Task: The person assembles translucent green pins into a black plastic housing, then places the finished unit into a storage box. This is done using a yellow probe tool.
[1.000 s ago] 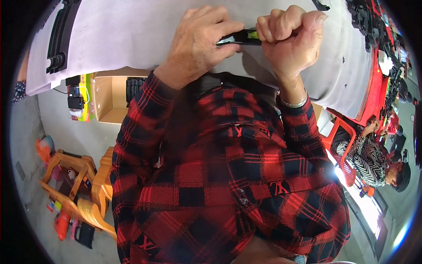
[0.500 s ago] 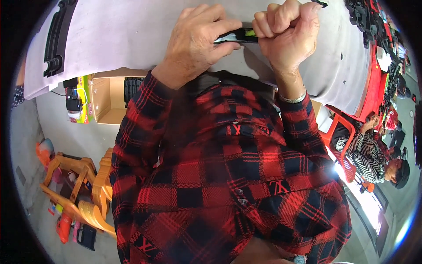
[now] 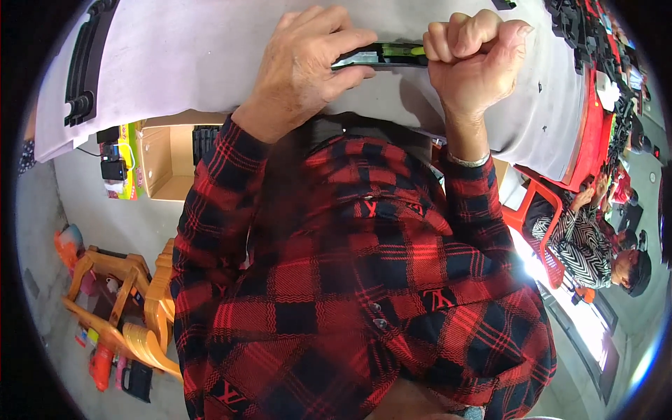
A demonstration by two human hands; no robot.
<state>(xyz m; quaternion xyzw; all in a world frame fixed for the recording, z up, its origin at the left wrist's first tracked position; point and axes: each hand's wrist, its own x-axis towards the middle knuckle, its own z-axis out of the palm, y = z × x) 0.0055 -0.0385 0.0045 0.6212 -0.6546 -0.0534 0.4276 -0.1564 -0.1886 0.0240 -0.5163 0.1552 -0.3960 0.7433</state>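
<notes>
Over the pale table covering, my left hand (image 3: 297, 73) pinches the left end of a narrow black plastic strip (image 3: 385, 61) between thumb and fingers. The strip lies crosswise with a shiny, channel-like face. My right hand (image 3: 476, 63) is closed in a fist at the strip's other end. From this fist a slim yellow-green tool (image 3: 418, 51) pokes out, its tip against the strip's channel. The rest of the tool is hidden by the fingers, so its kind cannot be told.
A long black moulded part (image 3: 89, 66) lies at the table's left. Black parts (image 3: 570, 35) are heaped at the far right, beside red cloth (image 3: 596, 133). Below the table edge stand an open cardboard box (image 3: 168, 157) and a wooden chair (image 3: 119, 301). A person (image 3: 584, 238) sits at the right.
My right fist has moved to the right, away from my left hand. More of the black strip and the yellow-green tip now shows between them. My left hand has shifted slightly left.
</notes>
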